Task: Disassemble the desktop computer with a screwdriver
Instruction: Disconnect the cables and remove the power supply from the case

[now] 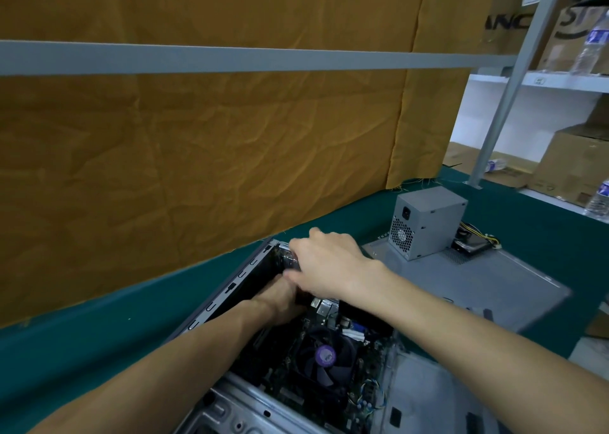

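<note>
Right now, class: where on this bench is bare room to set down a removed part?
Free: green cloth between the computer case and the brown backdrop; the grey side panel in front of the power supply. Crowded: the case's far corner, where both hands work.

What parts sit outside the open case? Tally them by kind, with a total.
Boxy grey metal power supply: 1
Flat grey metal side panel: 1
Flat black drive: 1
Total: 3
</note>
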Demonstrator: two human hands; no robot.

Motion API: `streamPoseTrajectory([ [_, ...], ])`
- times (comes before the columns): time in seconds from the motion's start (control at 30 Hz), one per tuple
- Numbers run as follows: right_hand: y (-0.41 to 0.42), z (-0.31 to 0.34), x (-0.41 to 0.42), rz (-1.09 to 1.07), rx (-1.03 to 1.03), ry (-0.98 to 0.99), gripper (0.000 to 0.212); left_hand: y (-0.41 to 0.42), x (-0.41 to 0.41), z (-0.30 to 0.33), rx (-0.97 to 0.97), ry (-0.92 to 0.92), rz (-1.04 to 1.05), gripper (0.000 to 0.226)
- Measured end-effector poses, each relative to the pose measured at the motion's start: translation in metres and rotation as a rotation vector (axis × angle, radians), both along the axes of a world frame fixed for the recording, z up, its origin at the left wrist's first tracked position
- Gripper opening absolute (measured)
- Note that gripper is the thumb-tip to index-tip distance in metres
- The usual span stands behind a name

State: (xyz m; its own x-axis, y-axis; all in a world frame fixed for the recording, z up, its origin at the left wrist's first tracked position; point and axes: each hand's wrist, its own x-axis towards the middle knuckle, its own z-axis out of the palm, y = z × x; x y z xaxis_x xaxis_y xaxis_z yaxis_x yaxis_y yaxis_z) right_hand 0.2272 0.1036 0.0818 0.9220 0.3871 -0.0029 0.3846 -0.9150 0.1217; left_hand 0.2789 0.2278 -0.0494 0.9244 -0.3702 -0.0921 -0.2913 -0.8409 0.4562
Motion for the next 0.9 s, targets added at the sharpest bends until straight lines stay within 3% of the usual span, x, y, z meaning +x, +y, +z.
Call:
streamPoseTrajectory([
  [0.07,-0.002,-0.003,0.005,0.043,0.024,-0.053,0.028,-0.001,0.0,0.0,0.032,-0.014,0.0,0.008],
  [0.13,-0.008,0.001,0.011,0.102,0.115,0.067,0.021,-0.001,0.0,0.001,0.058,-0.022,0.008,0.017],
  [0.2,-0.013,0.008,0.014,0.145,0.131,0.168,0.03,0.0,-0.001,0.001,0.066,-0.022,0.017,0.022],
  [0.27,-0.01,0.006,0.011,0.118,0.079,0.102,0.036,0.0,-0.001,0.001,0.048,-0.018,0.021,0.009],
  [0.33,-0.003,-0.002,0.007,0.053,-0.054,-0.047,0.043,0.0,-0.001,0.001,0.018,-0.006,0.032,0.021],
  [0.4,0.004,-0.007,0.005,0.06,-0.138,-0.129,0.036,0.0,-0.003,0.002,0.016,-0.002,0.035,0.023],
  [0.53,-0.001,0.002,0.003,0.225,-0.033,-0.035,0.034,-0.002,-0.003,0.003,-0.012,0.01,0.057,0.023],
  [0.63,0.001,-0.002,0.002,0.136,-0.166,-0.11,0.047,-0.002,-0.004,0.001,-0.023,0.007,0.066,0.022],
  [0.7,0.001,-0.006,0.004,0.088,-0.194,-0.158,0.041,-0.003,-0.004,0.001,-0.046,0.011,0.066,0.02],
  [0.8,-0.007,-0.003,0.008,0.184,-0.038,-0.091,0.028,-0.004,-0.005,0.006,0.014,0.027,0.088,0.005],
  [0.9,-0.012,0.002,0.006,0.192,-0.055,-0.059,0.038,-0.004,-0.005,0.005,0.01,0.038,0.113,0.027],
])
